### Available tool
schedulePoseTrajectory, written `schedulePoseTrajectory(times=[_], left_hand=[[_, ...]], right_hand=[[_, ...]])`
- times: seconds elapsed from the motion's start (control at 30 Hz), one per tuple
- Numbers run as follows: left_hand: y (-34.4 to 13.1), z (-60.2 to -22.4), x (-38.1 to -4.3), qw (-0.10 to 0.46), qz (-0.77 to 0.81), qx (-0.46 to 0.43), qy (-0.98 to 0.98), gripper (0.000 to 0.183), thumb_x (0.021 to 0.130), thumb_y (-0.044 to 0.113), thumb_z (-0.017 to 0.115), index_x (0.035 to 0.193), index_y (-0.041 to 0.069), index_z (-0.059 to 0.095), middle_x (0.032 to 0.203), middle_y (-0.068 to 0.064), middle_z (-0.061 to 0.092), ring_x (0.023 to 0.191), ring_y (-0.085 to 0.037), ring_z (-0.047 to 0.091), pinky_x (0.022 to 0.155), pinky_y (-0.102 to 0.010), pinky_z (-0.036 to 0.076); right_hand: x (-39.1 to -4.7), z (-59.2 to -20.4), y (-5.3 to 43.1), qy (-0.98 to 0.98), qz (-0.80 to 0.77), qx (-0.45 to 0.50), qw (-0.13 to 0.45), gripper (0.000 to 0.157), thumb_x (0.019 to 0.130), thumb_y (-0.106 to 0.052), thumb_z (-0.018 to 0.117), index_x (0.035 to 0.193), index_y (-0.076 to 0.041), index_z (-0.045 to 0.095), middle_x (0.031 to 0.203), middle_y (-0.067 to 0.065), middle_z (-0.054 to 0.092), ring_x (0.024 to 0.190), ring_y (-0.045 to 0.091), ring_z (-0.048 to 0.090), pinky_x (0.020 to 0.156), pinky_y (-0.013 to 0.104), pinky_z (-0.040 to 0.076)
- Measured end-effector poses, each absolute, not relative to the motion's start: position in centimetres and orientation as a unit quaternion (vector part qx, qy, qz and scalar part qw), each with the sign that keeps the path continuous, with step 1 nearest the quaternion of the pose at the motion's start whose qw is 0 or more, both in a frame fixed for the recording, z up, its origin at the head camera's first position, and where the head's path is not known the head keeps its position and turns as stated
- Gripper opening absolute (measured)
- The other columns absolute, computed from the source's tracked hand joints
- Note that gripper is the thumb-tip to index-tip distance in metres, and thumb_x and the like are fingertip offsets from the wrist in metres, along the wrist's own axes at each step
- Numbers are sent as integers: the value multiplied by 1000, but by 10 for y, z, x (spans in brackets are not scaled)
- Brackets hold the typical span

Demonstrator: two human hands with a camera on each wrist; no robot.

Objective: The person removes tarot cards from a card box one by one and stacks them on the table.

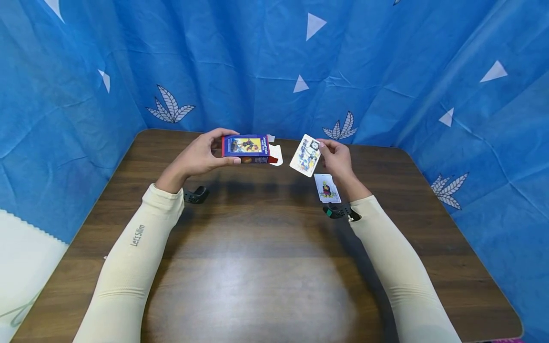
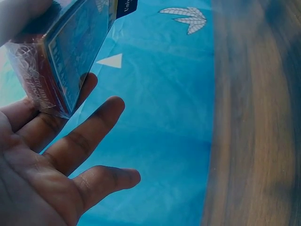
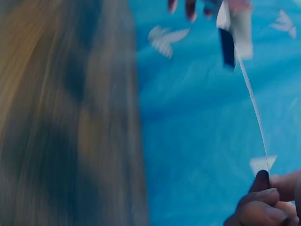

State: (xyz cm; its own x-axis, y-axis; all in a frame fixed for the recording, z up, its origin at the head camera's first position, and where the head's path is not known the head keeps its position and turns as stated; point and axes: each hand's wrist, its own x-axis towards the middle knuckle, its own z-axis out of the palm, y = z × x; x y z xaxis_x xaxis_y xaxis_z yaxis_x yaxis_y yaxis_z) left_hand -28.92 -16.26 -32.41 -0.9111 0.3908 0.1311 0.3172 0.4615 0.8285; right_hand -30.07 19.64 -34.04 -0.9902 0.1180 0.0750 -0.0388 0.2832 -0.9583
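Observation:
My left hand (image 1: 201, 152) grips a blue tarot card box (image 1: 244, 146) between thumb and fingers, raised over the far side of the table. White flaps (image 1: 276, 155) stick out at the box's right end, which is open. In the left wrist view, two fingers (image 2: 89, 132) stretch free below the plastic-wrapped box (image 2: 77, 52). Across from it, my right hand (image 1: 336, 162) pinches a thin illustrated card (image 1: 305, 156) by its upper right edge, tilted and apart from the box. The right wrist view catches that card (image 3: 254, 103) edge-on. Whether cards remain inside the box is hidden.
Illustrated cards (image 1: 328, 189) lie in a small stack on the brown wooden table (image 1: 240, 228), below my right hand. Blue patterned curtains (image 1: 266, 62) hang behind and beside the table. Black wrist devices (image 1: 197, 195) sit at both wrists.

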Motion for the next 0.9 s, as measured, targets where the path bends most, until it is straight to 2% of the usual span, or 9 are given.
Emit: schedulePoseTrajectory(times=[0.17,0.27,0.43,0.6,0.9], left_hand=[[-160,-326,-291,37,476,208,853,75,78,45,82,140,22,48,130,-7,56,109,-25,56,88,-37,50],[-160,-328,-293,38,475,209,854,75,77,46,82,140,23,48,130,-7,56,109,-25,56,89,-38,50],[-161,-330,-295,40,463,203,862,77,77,47,82,141,22,48,131,-8,55,109,-26,56,90,-40,50],[-160,-330,-298,44,457,200,866,78,77,48,81,142,22,47,130,-8,55,109,-26,54,91,-40,50],[-161,-329,-299,55,454,194,868,78,78,46,81,143,20,46,132,-9,54,110,-26,55,93,-41,49]], right_hand=[[-314,-357,228,-879,471,-13,71,31,102,-23,54,124,-5,65,103,12,62,81,16,51,61,21,41],[-320,-369,245,-900,430,-17,65,30,101,-23,55,121,-3,66,107,15,63,88,20,52,68,26,42],[-326,-388,266,-925,377,-35,13,31,103,-24,52,123,-3,65,118,18,62,99,26,54,78,33,45],[-328,-403,276,-931,358,-58,-28,28,103,-20,52,122,-4,64,116,17,59,97,27,51,76,33,43],[-330,-412,275,-946,320,-37,-44,24,102,-19,54,116,-3,67,109,17,60,92,27,50,72,33,42]])
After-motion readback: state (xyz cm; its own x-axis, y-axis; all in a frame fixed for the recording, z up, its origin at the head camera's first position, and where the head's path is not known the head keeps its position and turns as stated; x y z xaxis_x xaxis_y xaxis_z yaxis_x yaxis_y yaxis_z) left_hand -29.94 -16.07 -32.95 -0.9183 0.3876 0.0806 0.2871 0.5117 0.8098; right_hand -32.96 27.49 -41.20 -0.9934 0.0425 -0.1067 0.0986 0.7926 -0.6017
